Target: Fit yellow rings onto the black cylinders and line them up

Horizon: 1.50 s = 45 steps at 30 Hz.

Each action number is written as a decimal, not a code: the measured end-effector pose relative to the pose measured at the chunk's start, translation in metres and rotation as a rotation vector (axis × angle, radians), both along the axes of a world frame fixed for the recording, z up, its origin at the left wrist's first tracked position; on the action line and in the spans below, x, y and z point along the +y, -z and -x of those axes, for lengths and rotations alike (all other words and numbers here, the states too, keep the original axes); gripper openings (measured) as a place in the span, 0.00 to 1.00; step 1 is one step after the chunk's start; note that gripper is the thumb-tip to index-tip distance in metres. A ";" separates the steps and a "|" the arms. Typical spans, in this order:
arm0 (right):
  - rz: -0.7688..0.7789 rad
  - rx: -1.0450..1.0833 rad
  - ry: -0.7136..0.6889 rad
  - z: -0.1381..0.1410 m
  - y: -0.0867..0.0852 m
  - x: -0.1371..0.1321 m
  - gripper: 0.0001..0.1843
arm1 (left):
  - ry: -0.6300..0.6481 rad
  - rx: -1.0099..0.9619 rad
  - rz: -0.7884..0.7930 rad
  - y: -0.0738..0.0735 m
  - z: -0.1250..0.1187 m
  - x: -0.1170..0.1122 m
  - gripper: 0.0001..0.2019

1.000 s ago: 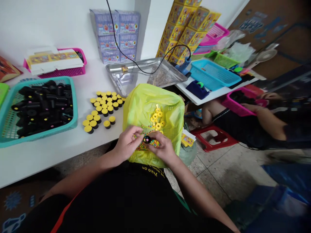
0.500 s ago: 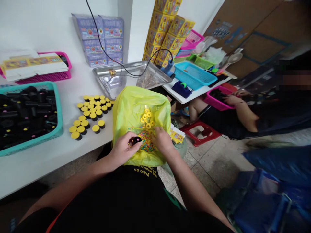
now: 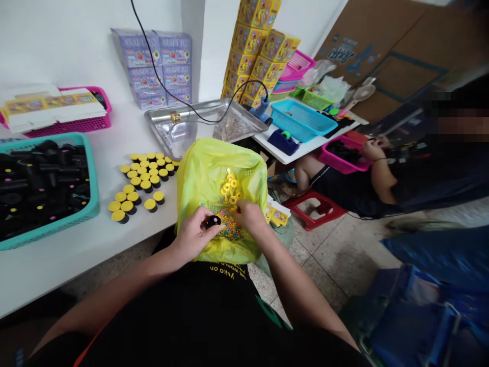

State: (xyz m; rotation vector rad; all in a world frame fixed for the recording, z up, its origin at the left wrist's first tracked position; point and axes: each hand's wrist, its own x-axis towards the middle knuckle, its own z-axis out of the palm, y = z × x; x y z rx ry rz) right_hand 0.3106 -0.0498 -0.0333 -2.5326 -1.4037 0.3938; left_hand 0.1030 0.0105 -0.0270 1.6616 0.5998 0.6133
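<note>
My left hand is closed around a small black cylinder with a pink spot on its end. My right hand has its fingers drawn together over small coloured beads; whatever they may pinch is hidden. Both hands are over a yellow plastic bag, spread open like a lined container on my lap. Inside it, yellow ring-shaped pieces lie in a heap just beyond my right fingertips. On the table to the left stand several black pieces with yellow tops.
A turquoise basket full of black cylinders stands on the white table. A metal tray lies behind the bag, with a cable across it. At right, a person sits with a pink basket.
My right hand has shifted slightly left, closer to the black cylinder. My left hand stays almost in place, still holding it. The other person's hands have moved a little.
</note>
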 end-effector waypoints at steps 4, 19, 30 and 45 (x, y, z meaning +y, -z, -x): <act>-0.385 0.655 0.076 0.008 -0.016 -0.017 0.15 | -0.018 -0.012 -0.015 0.002 -0.002 0.000 0.16; -0.520 1.369 0.206 0.060 -0.013 -0.022 0.20 | -0.020 0.071 -0.082 0.002 -0.004 -0.002 0.15; -0.726 1.462 0.255 0.079 -0.007 -0.021 0.23 | -0.064 -0.054 -0.265 -0.005 0.001 0.004 0.11; -0.892 1.393 0.354 0.091 -0.001 -0.018 0.16 | 0.038 -0.054 0.364 -0.006 -0.013 -0.005 0.22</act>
